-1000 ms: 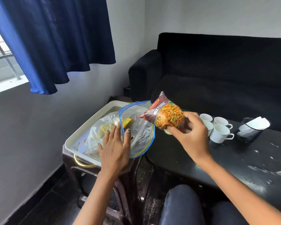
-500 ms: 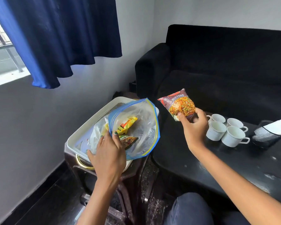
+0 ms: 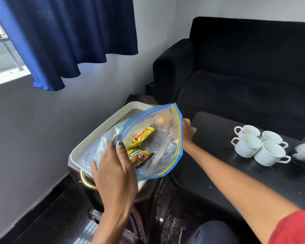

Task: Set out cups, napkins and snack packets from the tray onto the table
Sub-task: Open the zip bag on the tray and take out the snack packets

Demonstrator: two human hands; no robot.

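Left hand (image 3: 113, 170) pinching the blue-edged rim of the clear plastic zip bag (image 3: 155, 143), holding its mouth wide over the white rectangular tray (image 3: 88, 147). Right hand (image 3: 187, 131) at three o'clock behind the bag; grip impossible to tell. Inside, a yellow snack packet (image 3: 143, 135) and a green snack packet (image 3: 139, 157): probably light, crinkly, slippery; best pinched at a sealed edge. Four white ceramic cups (image 3: 261, 145) farther toward three o'clock on the black table (image 3: 218, 173).

one head-worn wide-angle view, looking forward and down from close above the tray (image 3: 95, 136) and black table (image 3: 218, 173).
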